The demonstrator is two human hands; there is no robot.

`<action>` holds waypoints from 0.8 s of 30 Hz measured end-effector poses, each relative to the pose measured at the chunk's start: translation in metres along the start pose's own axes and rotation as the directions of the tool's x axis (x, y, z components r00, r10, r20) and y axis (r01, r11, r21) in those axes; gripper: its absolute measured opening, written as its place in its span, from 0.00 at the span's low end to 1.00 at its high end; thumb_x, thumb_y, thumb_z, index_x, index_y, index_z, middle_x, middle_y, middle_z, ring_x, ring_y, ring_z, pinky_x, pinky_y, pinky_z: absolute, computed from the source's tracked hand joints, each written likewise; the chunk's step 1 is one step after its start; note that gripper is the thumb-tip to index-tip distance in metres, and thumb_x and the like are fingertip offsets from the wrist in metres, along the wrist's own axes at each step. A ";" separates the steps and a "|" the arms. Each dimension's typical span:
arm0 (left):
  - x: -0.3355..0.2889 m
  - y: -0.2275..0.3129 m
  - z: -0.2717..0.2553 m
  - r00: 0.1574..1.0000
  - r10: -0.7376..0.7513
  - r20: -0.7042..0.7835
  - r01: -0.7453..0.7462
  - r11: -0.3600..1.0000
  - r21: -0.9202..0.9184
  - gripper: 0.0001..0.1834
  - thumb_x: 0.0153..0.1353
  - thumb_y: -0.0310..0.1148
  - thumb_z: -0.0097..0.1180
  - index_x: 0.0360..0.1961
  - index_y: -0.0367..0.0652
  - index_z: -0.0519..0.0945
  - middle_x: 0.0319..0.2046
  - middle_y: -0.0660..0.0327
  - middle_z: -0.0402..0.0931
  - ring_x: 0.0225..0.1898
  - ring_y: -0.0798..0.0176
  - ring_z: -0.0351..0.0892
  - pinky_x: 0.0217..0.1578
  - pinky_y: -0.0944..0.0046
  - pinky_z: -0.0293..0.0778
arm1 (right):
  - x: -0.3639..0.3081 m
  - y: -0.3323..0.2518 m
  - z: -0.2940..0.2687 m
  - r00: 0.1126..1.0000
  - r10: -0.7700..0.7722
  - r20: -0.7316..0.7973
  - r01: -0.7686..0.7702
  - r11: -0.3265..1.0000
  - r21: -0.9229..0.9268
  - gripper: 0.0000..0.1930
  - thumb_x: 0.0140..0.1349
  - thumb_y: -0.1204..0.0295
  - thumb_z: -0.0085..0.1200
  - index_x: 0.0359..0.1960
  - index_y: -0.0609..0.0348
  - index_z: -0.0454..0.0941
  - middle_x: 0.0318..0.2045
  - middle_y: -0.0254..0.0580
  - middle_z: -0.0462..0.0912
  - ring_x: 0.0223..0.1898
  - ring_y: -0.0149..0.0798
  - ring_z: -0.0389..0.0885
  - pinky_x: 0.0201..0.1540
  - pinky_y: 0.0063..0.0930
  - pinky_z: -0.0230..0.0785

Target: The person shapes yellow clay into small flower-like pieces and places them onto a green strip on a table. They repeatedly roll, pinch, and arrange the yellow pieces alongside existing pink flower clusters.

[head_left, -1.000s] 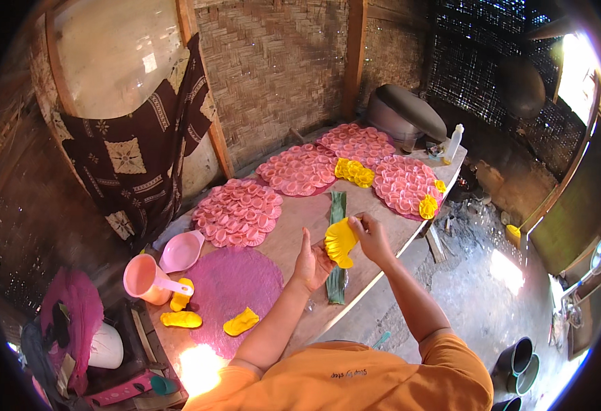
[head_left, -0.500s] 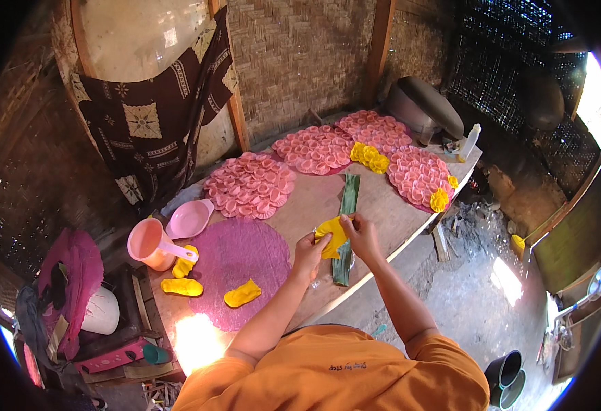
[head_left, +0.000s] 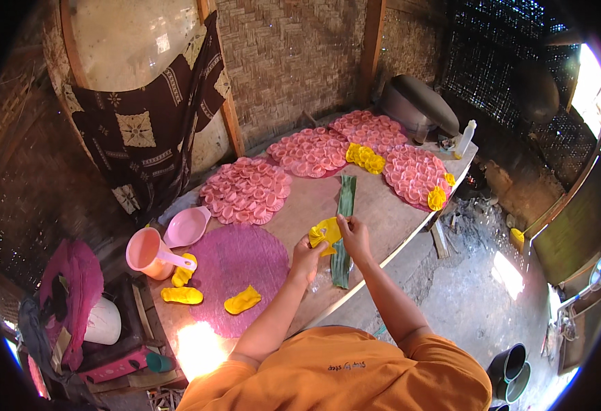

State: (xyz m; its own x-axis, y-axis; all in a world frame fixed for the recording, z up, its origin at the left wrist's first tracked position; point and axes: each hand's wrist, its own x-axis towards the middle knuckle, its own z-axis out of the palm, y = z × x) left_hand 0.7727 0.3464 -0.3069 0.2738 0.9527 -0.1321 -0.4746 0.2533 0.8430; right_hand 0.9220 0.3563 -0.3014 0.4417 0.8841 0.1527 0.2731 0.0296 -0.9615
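A thin, soft yellow dough sheet [head_left: 326, 231] with ruffled edges is held up over the wooden table, in front of me. My left hand [head_left: 305, 260] is closed on its lower left side, thumb on top. At its right edge my right hand [head_left: 354, 240] pinches it with thumb and fingertips. Beneath lies a long green leaf strip [head_left: 346, 198], partly hidden by my right hand. To the left, a yellow dough lump [head_left: 243, 300] rests on a round purple mat [head_left: 235, 250]. Another yellow dough lump [head_left: 182, 295] sits by the mat's left edge.
Pink petal-like pieces [head_left: 247, 190] cover several round mats along the table's far side, with yellow ruffled pieces [head_left: 365, 158] among them. A pink pitcher [head_left: 148, 252] and pink bowl [head_left: 186, 226] stand left. At the far right are a large pot [head_left: 417, 103] and clear bottle [head_left: 465, 137].
The yellow sheet is turned slightly and its left part is gathered more into ruffles at my left hand. Both hands keep hold of it. The whole view has shifted a little.
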 end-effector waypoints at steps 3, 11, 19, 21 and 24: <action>0.002 -0.002 -0.001 1.000 0.019 0.002 -0.019 0.998 0.065 0.16 0.59 0.20 0.60 0.49 0.38 0.77 0.42 0.64 0.78 0.44 0.69 0.79 0.48 0.68 0.75 | 0.008 0.011 -0.001 0.999 0.023 -0.023 -0.023 1.000 -0.010 0.19 0.68 0.57 0.55 0.39 0.64 0.82 0.21 0.36 0.81 0.23 0.31 0.76 0.28 0.29 0.67; -0.004 0.036 -0.001 0.994 0.035 -0.105 -0.078 0.897 -0.435 0.24 0.71 0.52 0.48 0.45 0.39 0.75 0.39 0.63 0.76 0.41 0.67 0.76 0.47 0.65 0.72 | 0.004 0.010 -0.027 1.000 0.006 -0.019 -0.014 0.910 -0.414 0.23 0.67 0.57 0.52 0.60 0.55 0.74 0.49 0.51 0.81 0.51 0.53 0.78 0.56 0.45 0.66; -0.023 0.047 0.012 0.966 0.219 -0.135 -0.211 0.975 0.071 0.28 0.74 0.56 0.38 0.40 0.40 0.77 0.29 0.68 0.72 0.33 0.72 0.73 0.35 0.68 0.69 | -0.038 -0.028 0.005 0.543 0.194 0.817 -0.833 0.002 0.553 0.15 0.67 0.64 0.56 0.48 0.62 0.77 0.43 0.43 0.82 0.48 0.42 0.79 0.56 0.35 0.68; -0.028 0.049 0.010 0.904 0.418 -0.091 -0.354 0.850 0.390 0.33 0.74 0.57 0.33 0.48 0.37 0.78 0.33 0.61 0.80 0.39 0.66 0.78 0.46 0.66 0.72 | -0.041 -0.036 0.005 0.622 0.232 0.747 -0.777 0.069 0.625 0.15 0.68 0.65 0.56 0.50 0.61 0.76 0.39 0.37 0.82 0.45 0.35 0.79 0.56 0.29 0.65; -0.032 0.054 0.012 0.858 0.501 -0.117 -0.437 0.830 0.347 0.34 0.73 0.58 0.35 0.46 0.34 0.78 0.33 0.61 0.79 0.37 0.68 0.77 0.40 0.67 0.72 | -0.042 -0.050 -0.001 0.886 0.175 0.429 -0.446 0.574 0.687 0.12 0.66 0.66 0.59 0.45 0.61 0.78 0.40 0.35 0.82 0.44 0.32 0.79 0.52 0.29 0.69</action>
State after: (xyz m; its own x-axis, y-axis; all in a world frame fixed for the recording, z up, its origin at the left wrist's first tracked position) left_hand 0.7487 0.3276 -0.2513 -0.1006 0.9635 0.2482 -0.2231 -0.2650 0.9381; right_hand 0.8910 0.3174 -0.2591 0.0723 0.9888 -0.1306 -0.6275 -0.0567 -0.7765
